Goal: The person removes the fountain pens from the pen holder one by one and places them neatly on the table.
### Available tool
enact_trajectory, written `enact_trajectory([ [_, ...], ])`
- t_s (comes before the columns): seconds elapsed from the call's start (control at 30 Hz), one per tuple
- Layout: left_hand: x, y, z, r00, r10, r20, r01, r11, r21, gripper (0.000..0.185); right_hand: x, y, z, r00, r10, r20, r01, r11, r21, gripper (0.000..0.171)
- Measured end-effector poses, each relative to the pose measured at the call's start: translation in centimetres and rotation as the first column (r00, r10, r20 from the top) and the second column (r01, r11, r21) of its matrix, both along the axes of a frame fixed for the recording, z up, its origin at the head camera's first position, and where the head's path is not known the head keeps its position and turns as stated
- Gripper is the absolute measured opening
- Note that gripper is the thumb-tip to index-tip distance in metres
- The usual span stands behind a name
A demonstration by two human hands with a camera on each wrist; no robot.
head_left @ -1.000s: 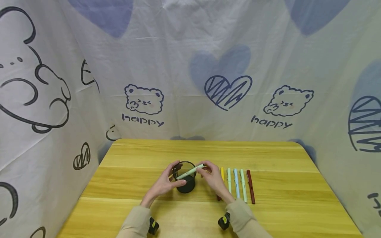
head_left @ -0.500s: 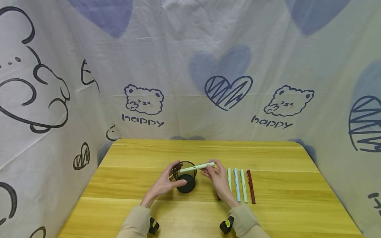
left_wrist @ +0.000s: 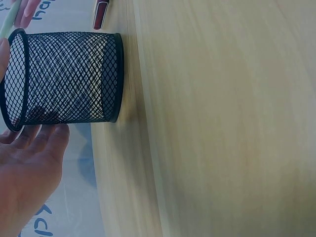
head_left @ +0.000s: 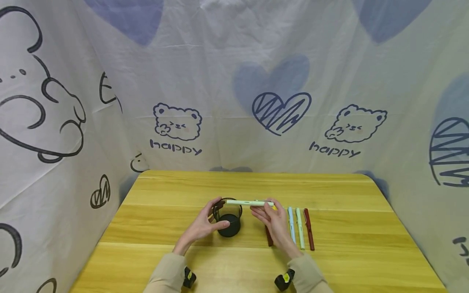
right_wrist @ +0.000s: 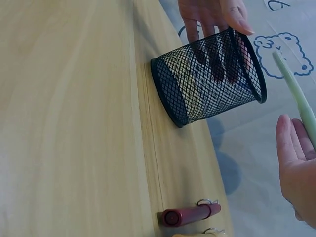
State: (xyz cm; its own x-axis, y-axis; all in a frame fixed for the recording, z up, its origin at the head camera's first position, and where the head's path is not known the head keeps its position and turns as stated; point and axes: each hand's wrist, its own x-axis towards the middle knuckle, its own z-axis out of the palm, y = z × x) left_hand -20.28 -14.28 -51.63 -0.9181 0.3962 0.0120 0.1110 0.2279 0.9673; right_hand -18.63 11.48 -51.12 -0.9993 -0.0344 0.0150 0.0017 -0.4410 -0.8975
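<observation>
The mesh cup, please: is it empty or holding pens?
Empty: the mesh cup shows nothing inside; the pale green pen is outside, above its rim.

A wooden table stands before bear-printed cloth walls.
</observation>
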Motion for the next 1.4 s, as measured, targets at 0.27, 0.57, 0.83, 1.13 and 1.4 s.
enact_trajectory([
  [0.27,-0.1,-0.1,0.0,1.0,-0.013,0.004,0.013,1.0,-0.003,0.09,0.6,1.3,0.2,0.999,-0.011,0.032,0.013,0.998,-0.068,0.015],
  [0.57,-0.1,-0.1,0.0,1.0,-0.015,-0.001,0.015,1.0,-0.009,0.088,0.9,3.3,0.0,0.998,-0.059,0.029,0.061,0.996,-0.069,0.011],
  [0.83,-0.2,-0.2,-0.1,1.0,-0.013,-0.003,0.013,1.0,-0.003,0.089,1.3,4.8,0.1,0.995,-0.078,0.059,0.081,0.996,-0.042,0.025],
  [1.13,-0.1,-0.2,0.0,1.0,-0.017,0.0,0.017,1.0,-0.001,0.087,1.7,6.1,-0.4,0.992,-0.097,0.077,0.103,0.992,-0.076,0.036],
  [1.4,0.0,-0.2,0.0,1.0,-0.018,-0.001,0.018,1.0,0.007,0.087,2.0,7.4,-0.4,0.987,-0.12,0.106,0.132,0.984,-0.117,0.021],
])
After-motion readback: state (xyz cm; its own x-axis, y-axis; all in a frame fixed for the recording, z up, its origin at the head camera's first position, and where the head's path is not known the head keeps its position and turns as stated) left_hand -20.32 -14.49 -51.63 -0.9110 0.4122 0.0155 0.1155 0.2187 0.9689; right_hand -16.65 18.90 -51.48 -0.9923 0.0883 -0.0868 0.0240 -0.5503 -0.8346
